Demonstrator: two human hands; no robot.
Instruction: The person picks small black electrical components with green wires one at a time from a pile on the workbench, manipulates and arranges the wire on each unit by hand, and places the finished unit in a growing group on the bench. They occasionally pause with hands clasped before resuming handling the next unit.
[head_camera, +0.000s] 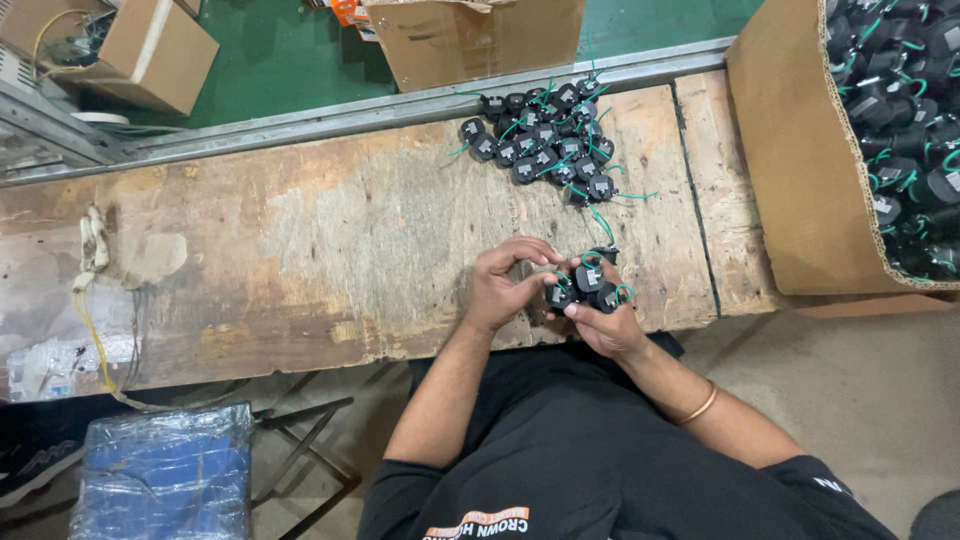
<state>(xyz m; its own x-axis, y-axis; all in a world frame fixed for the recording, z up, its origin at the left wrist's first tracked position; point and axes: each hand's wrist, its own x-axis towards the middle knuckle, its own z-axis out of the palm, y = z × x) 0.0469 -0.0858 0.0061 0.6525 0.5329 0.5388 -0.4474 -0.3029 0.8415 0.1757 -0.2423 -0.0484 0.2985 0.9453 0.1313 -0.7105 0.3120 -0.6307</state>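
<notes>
Both hands work together at the near edge of the bench (300, 250). Right hand (610, 325) is clamped on a small bunch of black parts (588, 285) with green wires; left hand (505, 285) pinches at that bunch. Best to grip firmly and keep wires untangled. Pile (545, 140) lies far; box (800, 150) sits right.

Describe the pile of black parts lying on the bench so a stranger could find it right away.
Start at the long worn wooden bench and follow its far edge toward the big cardboard box. The pile of small black parts with green wires lies there, loose on the wood, unlike those in the box or hands.
</notes>
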